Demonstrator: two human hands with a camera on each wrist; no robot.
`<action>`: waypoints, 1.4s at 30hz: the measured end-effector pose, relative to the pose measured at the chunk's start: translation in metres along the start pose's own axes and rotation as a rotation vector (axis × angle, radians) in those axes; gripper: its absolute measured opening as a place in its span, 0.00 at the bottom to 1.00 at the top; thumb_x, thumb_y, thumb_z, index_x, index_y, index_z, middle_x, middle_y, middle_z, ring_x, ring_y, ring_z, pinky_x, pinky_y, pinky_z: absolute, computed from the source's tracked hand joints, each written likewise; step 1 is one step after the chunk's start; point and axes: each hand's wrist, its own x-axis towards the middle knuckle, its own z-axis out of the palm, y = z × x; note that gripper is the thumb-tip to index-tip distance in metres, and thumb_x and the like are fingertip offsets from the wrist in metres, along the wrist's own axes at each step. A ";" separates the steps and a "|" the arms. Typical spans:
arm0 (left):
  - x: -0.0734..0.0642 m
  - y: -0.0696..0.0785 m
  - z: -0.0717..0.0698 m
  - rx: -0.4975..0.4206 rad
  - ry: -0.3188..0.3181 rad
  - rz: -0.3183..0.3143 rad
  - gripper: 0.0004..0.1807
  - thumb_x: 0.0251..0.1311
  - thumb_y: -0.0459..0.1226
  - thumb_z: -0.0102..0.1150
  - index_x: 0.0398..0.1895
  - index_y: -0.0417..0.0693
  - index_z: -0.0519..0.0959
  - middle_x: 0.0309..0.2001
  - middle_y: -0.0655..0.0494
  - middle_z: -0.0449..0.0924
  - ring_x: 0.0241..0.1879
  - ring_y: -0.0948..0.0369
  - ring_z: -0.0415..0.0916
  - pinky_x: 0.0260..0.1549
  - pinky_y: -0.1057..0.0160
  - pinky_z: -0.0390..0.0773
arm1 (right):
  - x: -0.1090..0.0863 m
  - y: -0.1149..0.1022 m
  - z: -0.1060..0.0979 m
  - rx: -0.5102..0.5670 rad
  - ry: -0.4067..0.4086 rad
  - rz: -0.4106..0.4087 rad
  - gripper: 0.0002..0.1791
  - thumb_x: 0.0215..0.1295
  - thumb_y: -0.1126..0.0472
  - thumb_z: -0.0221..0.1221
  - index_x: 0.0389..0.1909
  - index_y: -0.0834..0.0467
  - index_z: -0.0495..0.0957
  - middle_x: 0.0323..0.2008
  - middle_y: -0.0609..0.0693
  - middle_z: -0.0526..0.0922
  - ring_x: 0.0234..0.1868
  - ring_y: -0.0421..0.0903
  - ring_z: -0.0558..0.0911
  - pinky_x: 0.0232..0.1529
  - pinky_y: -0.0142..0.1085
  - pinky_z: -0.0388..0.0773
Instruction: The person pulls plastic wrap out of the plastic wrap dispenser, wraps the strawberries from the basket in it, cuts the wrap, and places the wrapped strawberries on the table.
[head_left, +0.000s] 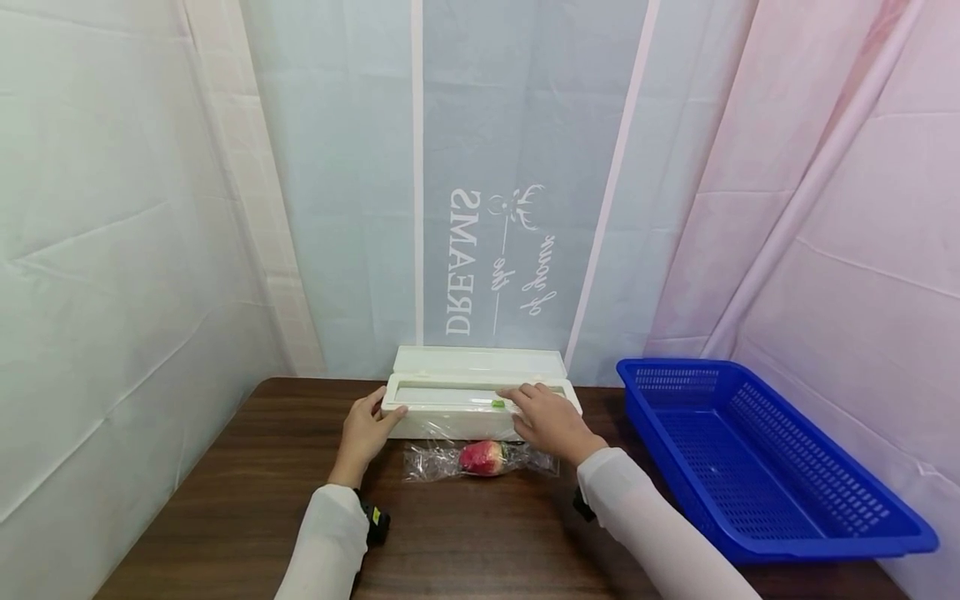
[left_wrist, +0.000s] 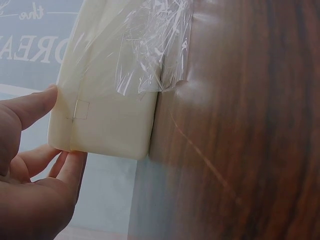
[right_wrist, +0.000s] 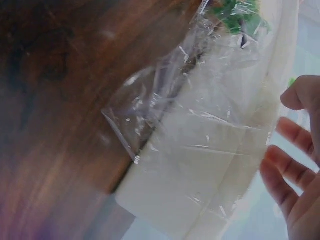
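Head view: a white box (head_left: 450, 427) with raised lid (head_left: 480, 362) is found on the table (head_left: 450, 533), behind a film-wrapped red item (head_left: 482, 458). Its end is gripped by the left hand (head_left: 365, 429); the right hand (head_left: 551, 421), well apart, is held loosely extended at the green slider (head_left: 497, 403). The box is judged light and stiff, the film (right_wrist: 150, 95) slippery; both ends are best gripped.

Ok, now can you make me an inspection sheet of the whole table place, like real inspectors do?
Surface: brown wood-grain table.
Job's things: white box, its lid raised at the back; red fruit-like thing in clear film, in front of the box.
Clutter: blue basket on the right.
Hands: left hand grips the box's end; right hand at the green piece on top.
Cables: nothing seen.
Surroundings: cloth with lettering behind.
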 end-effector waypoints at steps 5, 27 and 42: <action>-0.001 0.000 0.001 0.002 0.002 -0.001 0.37 0.58 0.44 0.61 0.67 0.39 0.60 0.66 0.36 0.54 0.64 0.48 0.56 0.60 0.50 0.66 | 0.003 -0.004 -0.005 0.061 0.015 0.094 0.18 0.61 0.56 0.58 0.53 0.53 0.76 0.38 0.47 0.80 0.39 0.43 0.76 0.33 0.40 0.80; 0.001 -0.003 0.002 0.024 -0.001 -0.011 0.37 0.58 0.46 0.61 0.67 0.40 0.61 0.64 0.36 0.56 0.63 0.47 0.57 0.59 0.51 0.67 | 0.008 -0.021 0.008 0.215 0.051 0.209 0.12 0.59 0.52 0.63 0.42 0.52 0.81 0.37 0.46 0.81 0.37 0.40 0.76 0.34 0.36 0.80; 0.001 -0.002 0.001 0.017 0.006 -0.003 0.36 0.59 0.44 0.61 0.67 0.39 0.61 0.65 0.35 0.55 0.63 0.47 0.57 0.58 0.50 0.68 | 0.010 -0.021 0.011 0.113 0.092 0.194 0.10 0.57 0.51 0.64 0.39 0.48 0.81 0.36 0.42 0.81 0.34 0.38 0.75 0.30 0.35 0.79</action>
